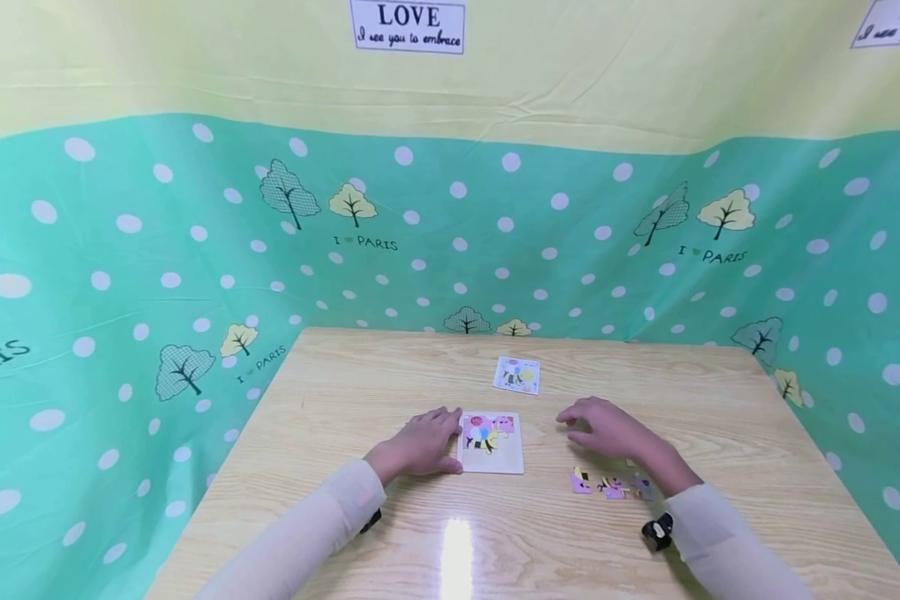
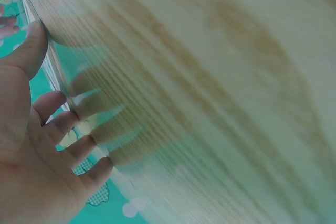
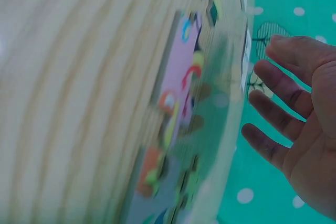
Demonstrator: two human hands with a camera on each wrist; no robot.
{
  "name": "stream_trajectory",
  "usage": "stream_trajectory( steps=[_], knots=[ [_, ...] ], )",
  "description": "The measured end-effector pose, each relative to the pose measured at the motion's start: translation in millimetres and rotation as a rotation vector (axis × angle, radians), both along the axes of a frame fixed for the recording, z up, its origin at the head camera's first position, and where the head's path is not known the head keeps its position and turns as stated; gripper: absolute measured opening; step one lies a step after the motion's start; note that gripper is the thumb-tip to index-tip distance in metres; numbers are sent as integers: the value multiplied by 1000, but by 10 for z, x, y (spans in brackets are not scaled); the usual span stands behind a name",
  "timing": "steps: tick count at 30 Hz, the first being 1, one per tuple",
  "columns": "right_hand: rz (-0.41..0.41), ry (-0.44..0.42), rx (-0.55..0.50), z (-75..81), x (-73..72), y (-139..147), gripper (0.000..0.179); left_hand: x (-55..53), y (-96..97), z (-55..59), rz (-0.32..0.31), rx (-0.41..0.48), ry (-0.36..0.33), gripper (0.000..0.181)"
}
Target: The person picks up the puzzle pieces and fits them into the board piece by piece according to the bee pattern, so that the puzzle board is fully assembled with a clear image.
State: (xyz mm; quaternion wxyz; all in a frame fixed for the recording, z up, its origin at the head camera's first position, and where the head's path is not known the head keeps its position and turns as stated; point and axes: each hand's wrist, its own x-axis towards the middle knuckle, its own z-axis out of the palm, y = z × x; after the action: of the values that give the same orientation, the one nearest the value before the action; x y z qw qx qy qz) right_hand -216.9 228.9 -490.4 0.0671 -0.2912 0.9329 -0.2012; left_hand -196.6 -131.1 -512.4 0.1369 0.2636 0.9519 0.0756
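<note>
A square puzzle board [image 1: 501, 462] lies on the wooden table, partly filled with joined pieces that form part of a bee picture along its top and left. At its left edge, my left hand [image 1: 420, 444] rests with fingers spread; in the left wrist view the thumb and fingertips touch the board's edge. My right hand [image 1: 607, 427] is over the table to the right of the board, fingers loosely bent and nothing in them. Close below it lie several loose jigsaw pieces [image 1: 612, 488], pink, yellow and black, seen larger as a pink piece [image 3: 170, 72] in the right wrist view.
Behind the board lies a small picture card [image 1: 517, 376] with a finished bee. A green polka-dot cloth [image 1: 420, 217] hangs along the table's back and sides. Each wrist carries a black strapped device, the right one [image 1: 656, 532] showing most.
</note>
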Motion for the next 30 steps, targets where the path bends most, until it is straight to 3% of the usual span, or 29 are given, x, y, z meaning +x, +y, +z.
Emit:
stream_trajectory(
  steps=[20, 30],
  knots=[
    [-125, -40, -10, -82, 99, 550, 29, -12, -15, -28, -4, -10, 14, 89],
    [-143, -29, 17, -104, 188, 765, 24, -2, -11, 1, -5, -1, 8, 90]
  ],
)
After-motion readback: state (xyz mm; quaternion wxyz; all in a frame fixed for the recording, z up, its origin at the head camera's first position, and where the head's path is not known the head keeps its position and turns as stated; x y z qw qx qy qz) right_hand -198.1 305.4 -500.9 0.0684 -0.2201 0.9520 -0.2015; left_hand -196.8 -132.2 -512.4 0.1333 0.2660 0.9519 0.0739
